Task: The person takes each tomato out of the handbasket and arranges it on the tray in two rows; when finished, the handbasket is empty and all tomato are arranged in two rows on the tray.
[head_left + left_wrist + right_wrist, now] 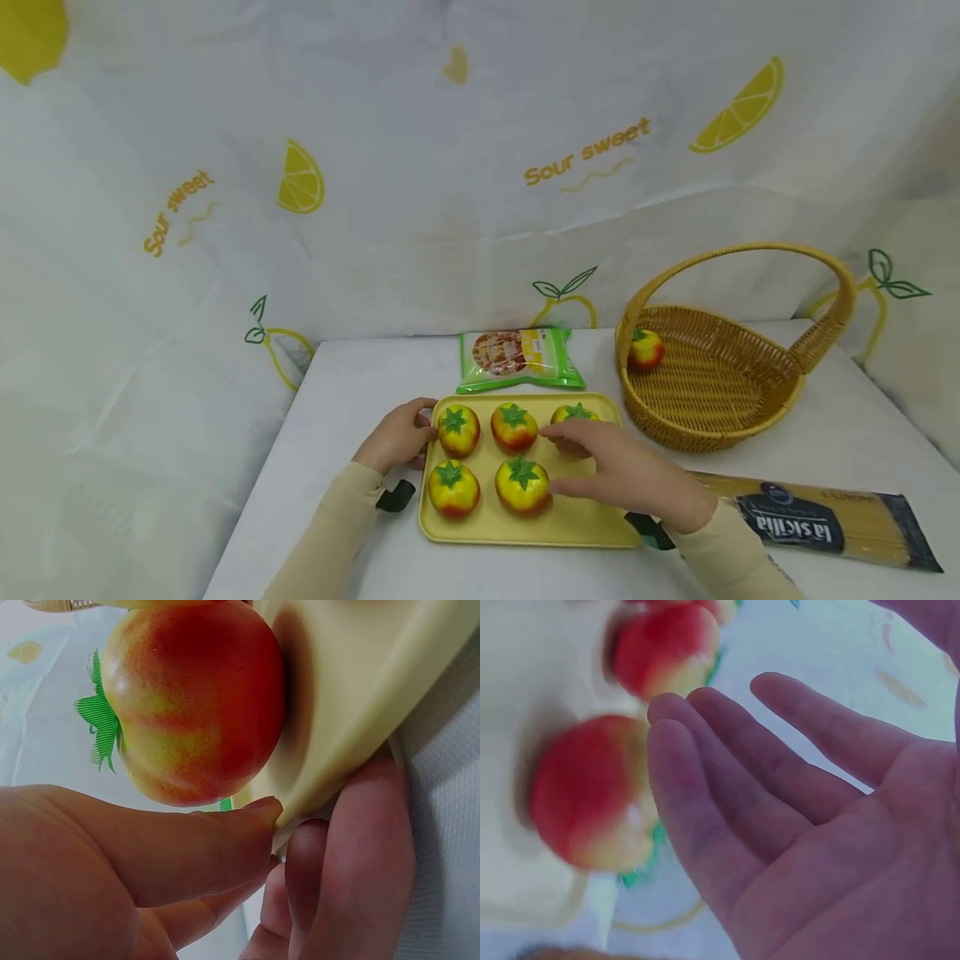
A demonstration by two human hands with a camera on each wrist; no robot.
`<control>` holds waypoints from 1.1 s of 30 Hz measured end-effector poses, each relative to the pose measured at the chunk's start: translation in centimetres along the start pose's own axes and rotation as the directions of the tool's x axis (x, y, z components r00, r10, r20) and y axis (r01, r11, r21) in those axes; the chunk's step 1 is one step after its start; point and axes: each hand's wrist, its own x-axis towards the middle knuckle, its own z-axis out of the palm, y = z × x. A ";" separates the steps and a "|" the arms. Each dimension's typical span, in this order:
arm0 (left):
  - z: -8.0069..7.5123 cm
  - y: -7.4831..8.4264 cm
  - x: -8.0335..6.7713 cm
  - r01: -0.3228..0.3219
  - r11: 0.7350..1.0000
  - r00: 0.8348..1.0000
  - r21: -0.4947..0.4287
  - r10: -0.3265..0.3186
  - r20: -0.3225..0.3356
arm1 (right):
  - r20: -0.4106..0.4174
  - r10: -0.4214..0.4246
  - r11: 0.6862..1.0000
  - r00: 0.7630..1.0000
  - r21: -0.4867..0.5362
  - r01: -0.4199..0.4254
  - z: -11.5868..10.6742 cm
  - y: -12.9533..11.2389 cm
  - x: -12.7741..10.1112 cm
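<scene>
A pale yellow rectangular tray (570,533) holds several red-and-yellow tomatoes (522,485) with green star-shaped tops. My left hand (399,435) pinches the tray's left rim, thumb on the edge and fingers tucked underneath, as the left wrist view shows. Close above that thumb sits one tomato (199,701). My right hand (626,471) is over the right part of the tray, thumb and fingers spread apart and the palm bare. Its fingertips overlap the back right tomato (573,412) in the head view. In the right wrist view, a tomato (592,791) appears just beyond the fingers.
Right of the tray stands a wicker basket (705,392) with a tall handle and one tomato (646,349) inside. A green food packet (517,358) lies behind the tray. Near the right forearm is a pack of spaghetti (832,517). A printed cloth (397,208) hangs behind the table.
</scene>
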 end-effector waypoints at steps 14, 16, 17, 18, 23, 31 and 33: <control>0.2 -0.2 0.0 -0.018 1.000 1.000 0.015 0.018 -0.005 | -0.207 0.079 0.979 0.975 -0.170 -0.115 -9.2 5.0 -2.8; 0.2 -0.2 0.0 -0.021 1.000 1.000 0.009 0.021 -0.003 | -0.215 0.116 0.975 0.970 -0.163 -0.153 -10.5 6.1 -2.8; 0.2 -0.3 0.0 -0.021 1.000 1.000 0.008 0.021 -0.004 | -0.216 0.132 0.973 0.967 -0.159 -0.168 -11.1 6.7 -2.7; 0.1 -0.3 0.0 -0.021 1.000 1.000 0.008 0.021 -0.005 | -0.215 0.146 0.970 0.966 -0.161 -0.183 -11.6 7.3 -2.5; 0.0 -0.7 0.0 -0.012 1.000 1.000 0.005 0.012 -0.013 | -0.201 0.198 0.962 0.959 -0.150 -0.230 -13.2 10.0 -0.8; 0.0 -0.4 -0.2 -0.017 1.000 1.000 -0.012 0.017 -0.003 | -0.147 0.270 0.948 0.952 -0.130 -0.290 -14.2 13.0 2.0; 0.0 -0.3 -0.2 -0.024 1.000 1.000 -0.018 0.024 -0.001 | -0.141 0.278 0.947 0.950 -0.127 -0.296 -14.5 13.4 2.5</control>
